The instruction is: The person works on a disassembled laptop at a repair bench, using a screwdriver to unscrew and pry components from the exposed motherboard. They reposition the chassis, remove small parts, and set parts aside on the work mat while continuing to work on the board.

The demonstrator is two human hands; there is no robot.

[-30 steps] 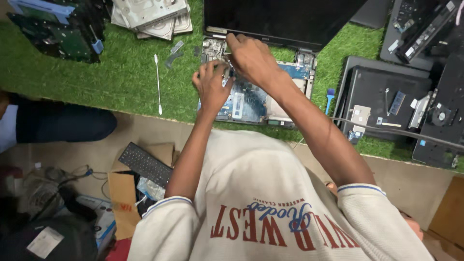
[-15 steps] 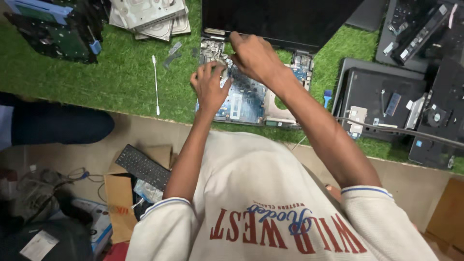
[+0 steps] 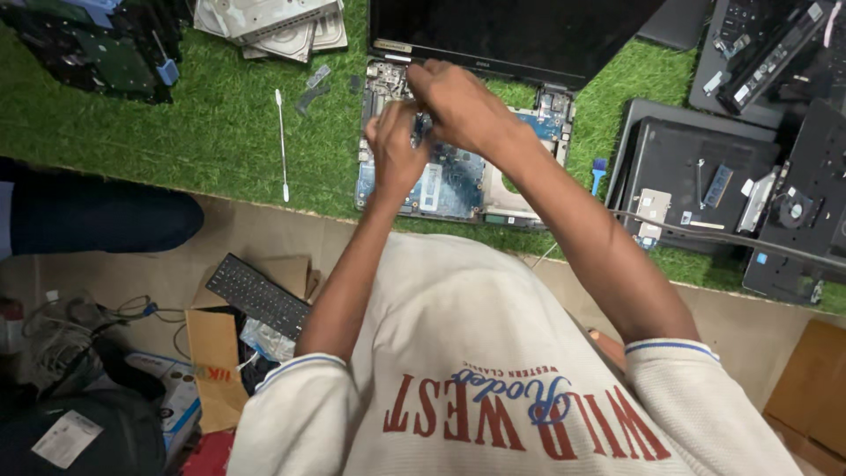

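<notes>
Open grass left of left hand [image 3: 394,152], only thin white tool [image 3: 281,145] there. Dark screen [image 3: 502,35] blocks just beyond right hand [image 3: 458,106]. Right side crowded: black laptop parts [image 3: 696,176].

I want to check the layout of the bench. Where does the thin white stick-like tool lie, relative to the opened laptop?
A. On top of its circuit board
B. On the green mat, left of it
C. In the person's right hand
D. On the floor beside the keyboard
B: the thin white tool lies alone on the green mat, left of the opened laptop, apart from both hands.
</notes>
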